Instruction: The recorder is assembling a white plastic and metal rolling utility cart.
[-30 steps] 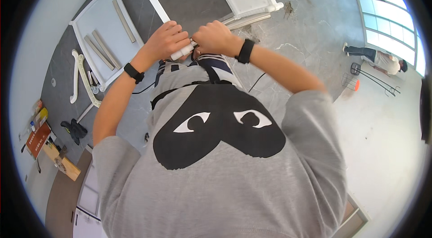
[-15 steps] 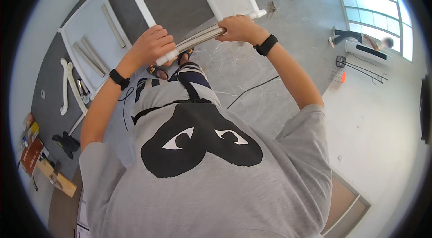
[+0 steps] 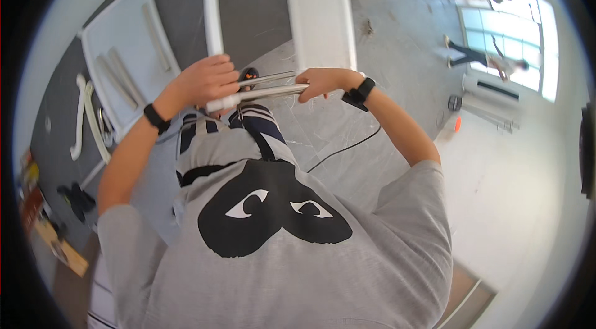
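A white frame stands in front of me, with a broad white panel (image 3: pixel 321 12) on its right side and a slim white post (image 3: pixel 212 9) on its left. Metal tubes (image 3: pixel 268 92) cross its near end, and a white corner fitting (image 3: pixel 223 104) sits at their left end. My left hand (image 3: pixel 208 83) is closed around the near end of the post, just above that fitting. The fingers of my right hand (image 3: pixel 323 83) curl round the tubes by the panel's near edge. Both wrists carry black bands.
At left, a white framed panel (image 3: pixel 121 37) bears several loose tubes. Curved white legs (image 3: pixel 79 118) lie beside it. Black shoes (image 3: pixel 77 201) sit at lower left, and a black cable (image 3: pixel 344 150) crosses the floor. One person (image 3: pixel 490 62) is far right, near the windows.
The frame has swung more upright, and its near end has come slightly toward me. Both hands moved down with it. The person by the windows has shifted their stance.
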The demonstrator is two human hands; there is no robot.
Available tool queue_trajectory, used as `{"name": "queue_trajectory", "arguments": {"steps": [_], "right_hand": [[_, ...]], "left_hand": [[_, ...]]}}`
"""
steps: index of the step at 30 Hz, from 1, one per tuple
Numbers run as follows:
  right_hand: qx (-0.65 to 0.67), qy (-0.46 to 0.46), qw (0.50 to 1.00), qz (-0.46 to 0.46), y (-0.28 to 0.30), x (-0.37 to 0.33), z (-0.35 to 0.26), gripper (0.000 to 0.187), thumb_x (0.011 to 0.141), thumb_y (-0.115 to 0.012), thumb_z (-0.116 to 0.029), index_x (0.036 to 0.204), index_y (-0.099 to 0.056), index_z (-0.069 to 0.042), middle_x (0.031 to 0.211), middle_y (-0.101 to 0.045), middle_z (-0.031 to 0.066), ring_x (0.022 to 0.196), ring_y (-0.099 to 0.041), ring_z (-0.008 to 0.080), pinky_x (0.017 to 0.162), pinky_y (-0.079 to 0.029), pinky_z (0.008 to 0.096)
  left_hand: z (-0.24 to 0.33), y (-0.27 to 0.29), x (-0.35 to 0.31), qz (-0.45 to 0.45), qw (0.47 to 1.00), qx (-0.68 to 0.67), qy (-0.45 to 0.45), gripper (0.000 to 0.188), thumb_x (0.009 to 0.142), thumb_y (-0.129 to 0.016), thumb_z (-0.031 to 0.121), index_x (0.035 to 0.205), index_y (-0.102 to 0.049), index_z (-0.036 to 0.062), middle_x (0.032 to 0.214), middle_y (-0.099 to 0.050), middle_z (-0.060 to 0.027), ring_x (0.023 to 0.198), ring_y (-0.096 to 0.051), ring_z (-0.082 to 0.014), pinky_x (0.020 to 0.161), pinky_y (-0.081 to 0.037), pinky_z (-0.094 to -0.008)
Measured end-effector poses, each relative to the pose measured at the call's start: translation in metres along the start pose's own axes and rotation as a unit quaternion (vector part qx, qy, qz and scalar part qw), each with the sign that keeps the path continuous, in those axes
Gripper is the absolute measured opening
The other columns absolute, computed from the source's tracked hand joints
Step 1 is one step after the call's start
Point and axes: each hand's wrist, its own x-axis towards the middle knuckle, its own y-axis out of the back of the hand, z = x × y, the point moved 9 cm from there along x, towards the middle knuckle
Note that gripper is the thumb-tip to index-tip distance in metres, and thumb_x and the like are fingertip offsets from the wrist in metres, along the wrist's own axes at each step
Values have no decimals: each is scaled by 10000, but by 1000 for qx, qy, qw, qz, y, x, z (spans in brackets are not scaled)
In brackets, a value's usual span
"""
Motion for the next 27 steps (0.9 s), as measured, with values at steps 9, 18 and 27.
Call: {"name": "queue_trajectory", "arguments": {"steps": [9, 18, 27], "right_hand": [[-122, -68, 983, 122, 11, 3, 21, 341, 713, -641, -291, 715, -651, 50, 564, -567, 165, 535, -554, 259, 554, -445, 380], [-304, 1, 873, 382, 32, -15, 21, 245, 760, -699, -320, 674, -685, -90, 609, -641, 101, 579, -637, 316, 579, -511, 401], [-246, 52, 834, 490, 37, -19, -14, 234, 766, -696, -276, 668, -613, -81, 570, -585, 115, 557, -597, 347, 541, -462, 435]], "left_hand": [[-2, 0, -1, 20, 1000, -7, 16, 296, 612, -675, 304, 651, -467, 96, 689, -448, -26, 702, -488, -204, 803, -453, -333], [-7, -4, 5, 18, 999, 38, 14, 286, 615, -686, 293, 681, -496, 90, 734, -463, -29, 751, -497, -212, 849, -458, -350], [-29, 13, 0, 2, 1000, 0, 4, 301, 636, -716, 273, 688, -503, 66, 736, -460, -52, 726, -497, -245, 828, -458, -361]]}}
